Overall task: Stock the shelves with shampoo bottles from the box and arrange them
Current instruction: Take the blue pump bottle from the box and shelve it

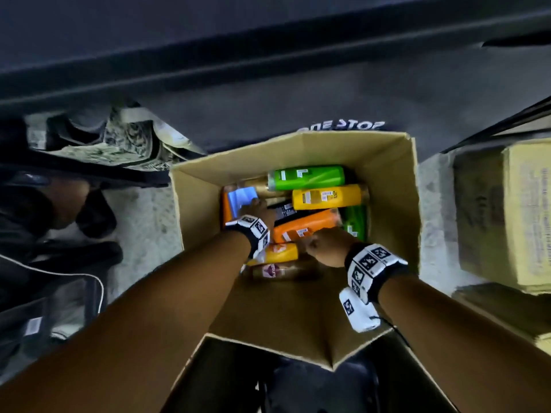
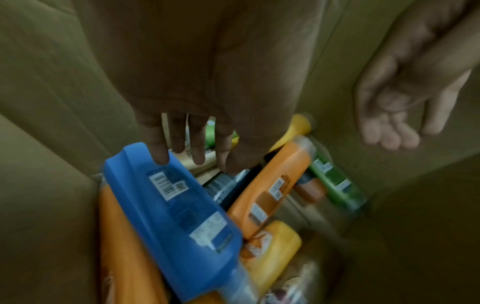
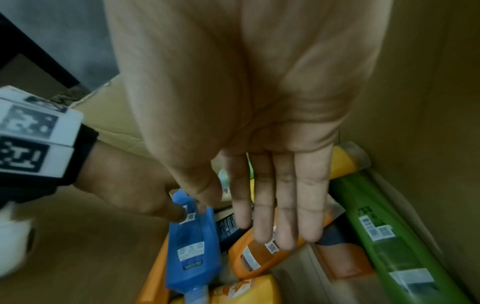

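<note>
An open cardboard box (image 1: 387, 180) on the floor holds several shampoo bottles lying flat. Both my hands reach inside it. My left hand (image 1: 253, 208) has its fingers (image 2: 161, 152) stretched out, one fingertip touching the end of a blue bottle (image 2: 176, 216) that leans on the box's left wall. My right hand (image 3: 280, 226) hovers flat with straight fingers, their tips at an orange bottle (image 3: 254, 261) in the middle. Further in lie a green bottle (image 1: 307, 176) and a yellow bottle (image 1: 328, 196). Another green bottle (image 3: 376, 226) lies along the right wall.
Yellowish cartons (image 1: 507, 210) are stacked right of the box. A patterned bag (image 1: 113, 141) and dark bags (image 1: 44, 308) lie to the left. A dark mat with white lettering (image 1: 343, 125) lies beyond the box. The box's near flap (image 1: 298, 317) hangs toward me.
</note>
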